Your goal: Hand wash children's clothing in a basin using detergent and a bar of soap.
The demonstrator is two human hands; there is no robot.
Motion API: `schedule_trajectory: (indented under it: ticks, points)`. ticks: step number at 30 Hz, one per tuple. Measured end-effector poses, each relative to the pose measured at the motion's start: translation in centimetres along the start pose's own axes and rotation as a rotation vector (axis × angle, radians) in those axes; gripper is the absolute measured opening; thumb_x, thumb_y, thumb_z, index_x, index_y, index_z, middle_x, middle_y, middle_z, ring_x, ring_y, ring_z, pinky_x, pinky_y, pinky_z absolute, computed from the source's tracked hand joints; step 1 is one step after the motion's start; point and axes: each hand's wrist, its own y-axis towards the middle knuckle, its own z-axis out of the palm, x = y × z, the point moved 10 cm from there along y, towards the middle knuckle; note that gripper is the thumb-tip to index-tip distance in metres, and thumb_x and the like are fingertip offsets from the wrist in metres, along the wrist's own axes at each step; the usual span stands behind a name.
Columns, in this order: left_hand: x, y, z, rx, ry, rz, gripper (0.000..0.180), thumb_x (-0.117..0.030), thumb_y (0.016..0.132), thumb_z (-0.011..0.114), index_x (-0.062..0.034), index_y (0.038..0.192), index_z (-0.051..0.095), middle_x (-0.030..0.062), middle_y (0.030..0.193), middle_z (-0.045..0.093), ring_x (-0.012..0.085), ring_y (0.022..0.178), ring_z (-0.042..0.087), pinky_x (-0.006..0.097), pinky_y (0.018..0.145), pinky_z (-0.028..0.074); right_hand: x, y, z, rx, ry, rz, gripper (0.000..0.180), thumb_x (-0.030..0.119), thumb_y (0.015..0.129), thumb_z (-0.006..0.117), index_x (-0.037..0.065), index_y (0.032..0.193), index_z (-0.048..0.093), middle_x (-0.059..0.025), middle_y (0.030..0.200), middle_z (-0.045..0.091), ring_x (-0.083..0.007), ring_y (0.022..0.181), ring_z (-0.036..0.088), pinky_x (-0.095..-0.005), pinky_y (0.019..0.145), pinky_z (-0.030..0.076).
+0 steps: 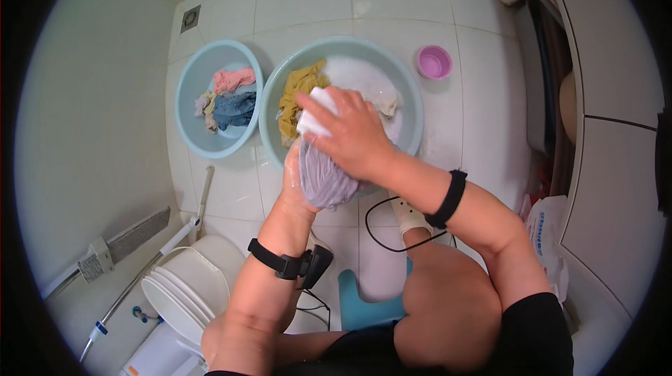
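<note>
My right hand (353, 136) grips a white bar of soap (313, 118) and presses it on a grey cloth (323, 178). From below, my left hand (292, 178) holds that wet grey cloth over the near rim of a large pale blue basin (414, 106). The basin holds soapy water, a yellow garment (295, 96) and a pale cloth (385, 104). Both wrists wear black bands.
A smaller pale blue basin (190, 78) at the left holds pink, blue and beige clothes. A small pink cup (434, 62) stands on the white tiled floor at the right. A white toilet (189, 285) is at lower left, a teal stool (364, 306) is under me, and a floor drain (190, 19) is far left.
</note>
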Motion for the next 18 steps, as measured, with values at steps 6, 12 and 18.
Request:
schedule_trajectory:
  ticks: [6, 12, 18]
  points:
    - [-1.0, 0.3, -0.8, 0.111, 0.306, 0.086, 0.040, -0.027, 0.089, 0.038, -0.0076, 0.123, 0.041, 0.0138, 0.120, 0.048, 0.0280, 0.108, 0.049, 0.040, 0.093, 0.041, 3.1, -1.3, 0.3, 0.030, -0.171, -0.295, 0.045, 0.031, 0.078, 0.055, 0.019, 0.121, 0.051, -0.0144, 0.115, 0.045, -0.0313, 0.102, 0.043, -0.0431, 0.079, 0.038]
    - [-1.5, -0.2, -2.2, -0.040, 0.036, 0.095, 0.038, -0.025, 0.089, 0.038, -0.0039, 0.121, 0.043, 0.0150, 0.115, 0.051, 0.0270, 0.105, 0.051, 0.040, 0.092, 0.041, 4.0, -2.6, 0.4, -0.003, 0.000, -0.231, 0.043, 0.034, 0.079, 0.054, 0.021, 0.120, 0.051, -0.0139, 0.114, 0.045, -0.0328, 0.104, 0.042, -0.0445, 0.081, 0.036]
    - [-1.9, 0.0, -2.7, 0.064, 0.502, 0.070, 0.040, -0.026, 0.090, 0.034, -0.0048, 0.123, 0.039, 0.0150, 0.120, 0.047, 0.0287, 0.111, 0.046, 0.042, 0.096, 0.036, 1.8, -0.8, -0.5, -0.029, -0.001, -0.119, 0.045, 0.035, 0.078, 0.055, 0.022, 0.121, 0.051, -0.0154, 0.111, 0.047, -0.0326, 0.102, 0.043, -0.0451, 0.083, 0.037]
